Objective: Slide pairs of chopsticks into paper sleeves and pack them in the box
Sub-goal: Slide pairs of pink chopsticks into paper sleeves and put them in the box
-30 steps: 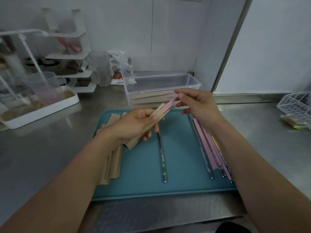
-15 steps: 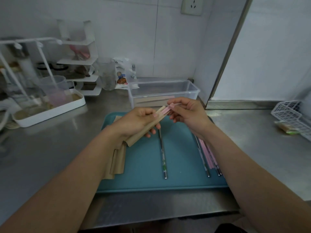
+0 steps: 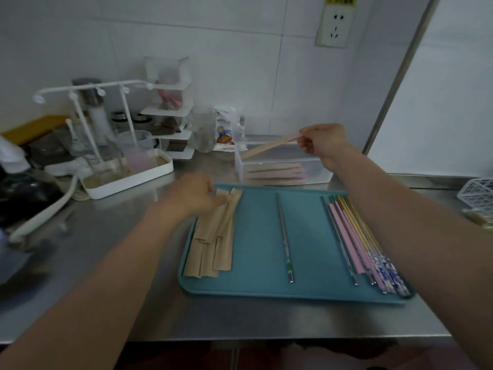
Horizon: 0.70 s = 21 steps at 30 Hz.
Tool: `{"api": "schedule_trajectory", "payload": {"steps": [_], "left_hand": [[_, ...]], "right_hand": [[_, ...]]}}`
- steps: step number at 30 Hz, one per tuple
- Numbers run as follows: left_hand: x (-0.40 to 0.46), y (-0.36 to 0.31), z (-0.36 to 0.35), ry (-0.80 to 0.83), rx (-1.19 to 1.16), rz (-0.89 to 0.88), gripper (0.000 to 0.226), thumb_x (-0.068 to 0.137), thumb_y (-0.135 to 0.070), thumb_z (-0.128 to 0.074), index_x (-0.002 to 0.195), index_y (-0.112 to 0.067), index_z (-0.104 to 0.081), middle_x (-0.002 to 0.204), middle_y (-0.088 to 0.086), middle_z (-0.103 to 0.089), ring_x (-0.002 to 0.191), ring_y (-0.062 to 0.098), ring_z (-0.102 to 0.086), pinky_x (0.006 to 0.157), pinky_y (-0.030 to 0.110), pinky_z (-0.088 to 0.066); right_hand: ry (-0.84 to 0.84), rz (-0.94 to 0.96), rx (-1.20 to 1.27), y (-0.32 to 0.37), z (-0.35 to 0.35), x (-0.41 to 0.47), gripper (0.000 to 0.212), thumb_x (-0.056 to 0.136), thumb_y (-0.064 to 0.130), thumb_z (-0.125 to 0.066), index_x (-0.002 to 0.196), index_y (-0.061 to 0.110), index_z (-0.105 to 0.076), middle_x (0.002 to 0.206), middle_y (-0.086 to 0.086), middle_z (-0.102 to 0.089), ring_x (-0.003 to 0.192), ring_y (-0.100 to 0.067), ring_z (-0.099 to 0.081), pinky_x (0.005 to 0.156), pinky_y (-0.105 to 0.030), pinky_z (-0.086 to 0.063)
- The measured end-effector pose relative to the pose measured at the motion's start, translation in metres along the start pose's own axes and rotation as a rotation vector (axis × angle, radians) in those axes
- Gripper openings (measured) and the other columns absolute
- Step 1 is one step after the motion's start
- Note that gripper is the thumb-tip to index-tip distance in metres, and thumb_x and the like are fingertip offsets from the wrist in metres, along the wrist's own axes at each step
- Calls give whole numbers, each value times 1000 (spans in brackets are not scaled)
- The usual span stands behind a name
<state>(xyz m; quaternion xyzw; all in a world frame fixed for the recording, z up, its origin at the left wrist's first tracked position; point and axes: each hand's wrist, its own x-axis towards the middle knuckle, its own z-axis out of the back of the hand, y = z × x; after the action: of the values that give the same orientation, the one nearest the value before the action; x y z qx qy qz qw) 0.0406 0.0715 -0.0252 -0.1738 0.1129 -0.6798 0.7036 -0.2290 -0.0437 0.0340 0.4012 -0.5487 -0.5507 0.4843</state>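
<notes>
White tile walls and a steel table (image 3: 112,284) frame my view, with a teal tray (image 3: 256,287) lying square before me.

My right hand (image 3: 324,142) has its fingers (image 3: 304,141) pinched on the pink end of a sleeved pair of chopsticks (image 3: 266,148), which I hold tilted over the clear box (image 3: 282,166) at twelve o'clock from the tray, the paper end dipping toward the box's left wall. My left hand (image 3: 193,194) rests at the tray's ten o'clock corner, fingertips curled onto the top of the stack of paper sleeves (image 3: 213,233); whether they have actually pinched one I cannot tell.

I judge this the packing step: one pair is wrapped and about to go in. Several sleeved pairs (image 3: 273,172) already lie flat inside. Next I need to lower this one level alongside them and let go, then lift a fresh sleeve. Loose chopsticks (image 3: 362,239) wait at three o'clock, and a single metal chopstick (image 3: 285,236) lies mid-tray.
</notes>
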Motion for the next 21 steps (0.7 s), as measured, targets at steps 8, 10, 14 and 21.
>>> {"api": "schedule_trajectory", "payload": {"steps": [8, 10, 14, 21], "left_hand": [[-12, -3, -16, 34, 98, 32, 42, 70, -54, -78, 70, -17, -58, 74, 1, -62, 69, 17, -61, 54, 28, -40], [-11, -2, -19, 25, 67, 43, 38, 71, -49, -80, 78, -15, -64, 81, 1, -66, 73, 18, -63, 61, 29, -48], [-9, 4, -23, -46, -67, 49, 26, 71, -36, -83, 83, -18, -68, 82, 0, -69, 76, 18, -65, 74, 36, -56], [-14, 6, -30, -137, -200, 50, 9, 84, -18, -70, 75, -20, -71, 75, -6, -68, 71, 9, -61, 68, 27, -50]], "right_hand": [[72, -111, -346, -9, -15, 14, 12, 93, 6, -64, 102, -1, -69, 80, -14, -67, 48, -13, -38, 34, -16, -26], [73, -77, -430, -12, -11, 16, 15, 91, 7, -69, 102, -2, -72, 82, -14, -68, 48, -13, -41, 35, -16, -29], [124, 62, -748, -13, -10, 20, 22, 90, 10, -65, 109, 1, -71, 91, -9, -65, 67, -17, -56, 61, -27, -50], [-45, 552, -619, -21, -19, -16, 16, 87, 13, -67, 100, 7, -75, 101, -5, -74, 94, -19, -67, 81, -17, -44]]}}
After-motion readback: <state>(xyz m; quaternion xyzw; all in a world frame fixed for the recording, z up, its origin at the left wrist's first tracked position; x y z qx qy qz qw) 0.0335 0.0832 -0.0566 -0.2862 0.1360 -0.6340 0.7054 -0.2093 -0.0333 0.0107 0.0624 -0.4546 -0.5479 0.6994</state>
